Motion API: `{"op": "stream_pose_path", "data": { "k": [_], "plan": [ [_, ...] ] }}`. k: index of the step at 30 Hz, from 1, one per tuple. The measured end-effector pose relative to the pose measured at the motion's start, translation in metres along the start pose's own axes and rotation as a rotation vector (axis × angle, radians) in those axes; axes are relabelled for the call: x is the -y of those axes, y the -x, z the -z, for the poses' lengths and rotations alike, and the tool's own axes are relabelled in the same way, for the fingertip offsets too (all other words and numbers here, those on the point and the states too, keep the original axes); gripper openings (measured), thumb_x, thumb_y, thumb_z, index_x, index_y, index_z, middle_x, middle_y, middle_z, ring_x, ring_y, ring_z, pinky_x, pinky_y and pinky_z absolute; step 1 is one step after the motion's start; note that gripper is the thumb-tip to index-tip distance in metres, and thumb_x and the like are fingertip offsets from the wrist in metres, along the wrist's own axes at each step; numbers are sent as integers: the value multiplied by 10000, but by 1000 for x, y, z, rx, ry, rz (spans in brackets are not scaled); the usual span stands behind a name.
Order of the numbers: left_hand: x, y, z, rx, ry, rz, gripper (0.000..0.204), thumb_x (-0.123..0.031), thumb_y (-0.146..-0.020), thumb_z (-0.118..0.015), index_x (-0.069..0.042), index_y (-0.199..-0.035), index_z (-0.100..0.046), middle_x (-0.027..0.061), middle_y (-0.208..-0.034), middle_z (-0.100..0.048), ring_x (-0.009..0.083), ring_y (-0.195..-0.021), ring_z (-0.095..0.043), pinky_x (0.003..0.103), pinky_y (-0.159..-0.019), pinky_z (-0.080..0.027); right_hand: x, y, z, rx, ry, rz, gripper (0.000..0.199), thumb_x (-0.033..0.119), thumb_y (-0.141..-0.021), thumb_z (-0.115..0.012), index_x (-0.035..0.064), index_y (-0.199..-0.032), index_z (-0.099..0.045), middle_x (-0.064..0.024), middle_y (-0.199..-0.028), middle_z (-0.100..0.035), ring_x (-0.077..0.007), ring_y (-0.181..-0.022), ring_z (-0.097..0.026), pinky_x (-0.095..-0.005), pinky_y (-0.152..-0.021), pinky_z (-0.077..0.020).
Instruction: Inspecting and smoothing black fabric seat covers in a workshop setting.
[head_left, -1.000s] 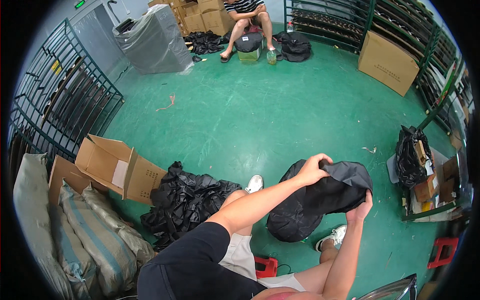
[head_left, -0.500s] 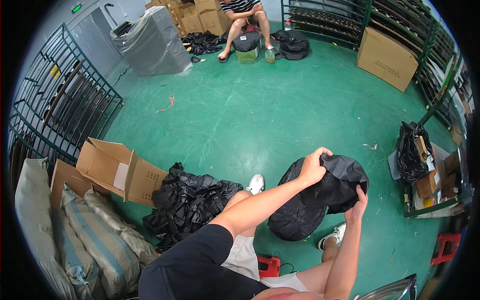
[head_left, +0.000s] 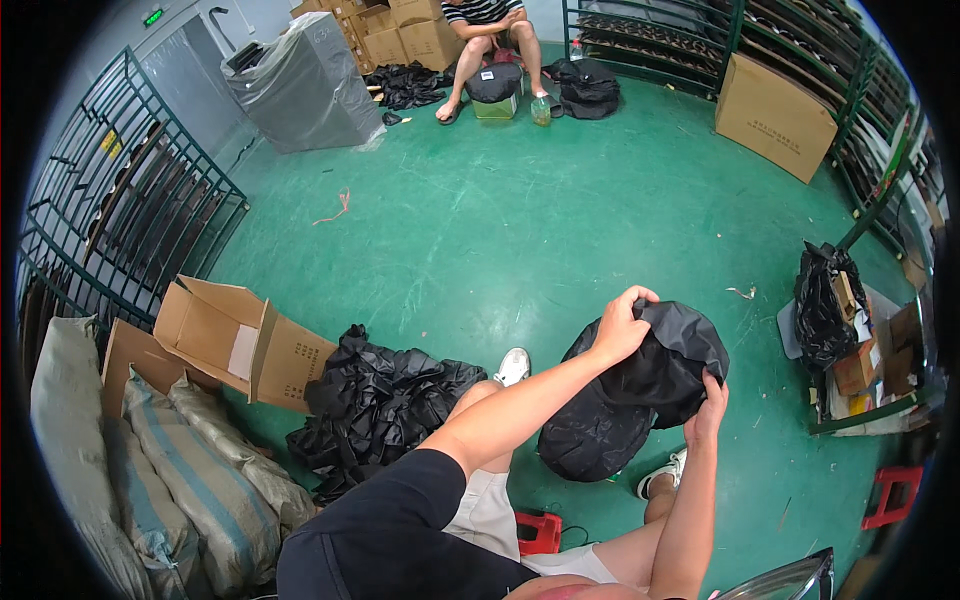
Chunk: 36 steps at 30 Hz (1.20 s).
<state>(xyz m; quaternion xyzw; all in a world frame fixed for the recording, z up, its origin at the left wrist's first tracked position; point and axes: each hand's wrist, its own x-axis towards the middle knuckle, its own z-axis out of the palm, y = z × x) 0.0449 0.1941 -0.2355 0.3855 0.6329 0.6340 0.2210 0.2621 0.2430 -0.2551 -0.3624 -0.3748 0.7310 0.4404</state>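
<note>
Hands work a black bag (head_left: pixel 640 390) held above the green floor (head_left: pixel 520 220), in front of the seated person's knees. The left hand (head_left: pixel 622 325) is clenched on the bag's top edge; the right hand (head_left: pixel 706 410) grips its right side. The step looks like opening or turning the bag, so the next move likely calls for a firm pull apart. The bag's inside and opening are hidden, and the black heap (head_left: pixel 375 405) nearby is hard to make out.

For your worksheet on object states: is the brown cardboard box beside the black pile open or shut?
Open: the cardboard box lies tipped on its side, flaps spread.
</note>
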Motion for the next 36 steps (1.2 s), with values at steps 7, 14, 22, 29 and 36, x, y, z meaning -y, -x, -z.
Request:
{"op": "stream_pose_path", "data": {
  "k": [7, 14, 22, 29, 36],
  "plan": [
    [-9, -2, 9, 3, 1, -48, 328, 16, -717, -569, 12, -1041, -622, 109, -877, -681, 176, -778, -630, 306, -699, -485, -9, -7, 7, -53, -189, -67, 399, 233, -957, -572, 19, -1292, -541, -98, -1305, -586, -241, -1180, -569, -377, -1015, -448],
    [-30, 5, 12, 102, -122, -18, 279, -91, -742, -625, -3, -1007, -639, 172, -897, -691, 312, -837, -679, 366, -744, -503, 2, 2, -24, -193, 51, 244, 397, 197, -982, -574, 30, -1336, -507, -58, -1315, -543, -202, -1223, -490, -337, -1072, -343],
    [-27, 5, 7, 14, -26, -38, 295, -96, -757, -664, 5, -1031, -624, 164, -957, -698, 311, -928, -678, 368, -785, -506, -4, -1, -13, -35, 105, 351, 339, 38, -959, -502, -1, -1295, -520, -73, -1225, -582, -169, -1117, -548, -294, -1009, -395],
    [-26, 9, -4, -74, -54, -112, 233, -109, -794, -685, 14, -978, -612, 151, -929, -656, 265, -852, -633, 370, -757, -483, 6, 7, -6, -122, 315, 434, 298, 64, -938, -579, -16, -1224, -550, -67, -1151, -595, -157, -1072, -538, -289, -986, -391],
    [-10, -1, -5, 15, -125, 70, 312, -280, -898, -650, 23, -826, -629, 218, -704, -601, 269, -643, -609, 393, -598, -432, 10, -2, 2, -121, 283, 435, 347, 69, -969, -590, 39, -1300, -491, -60, -1177, -563, -151, -1086, -529, -284, -982, -391]
  ]
}}
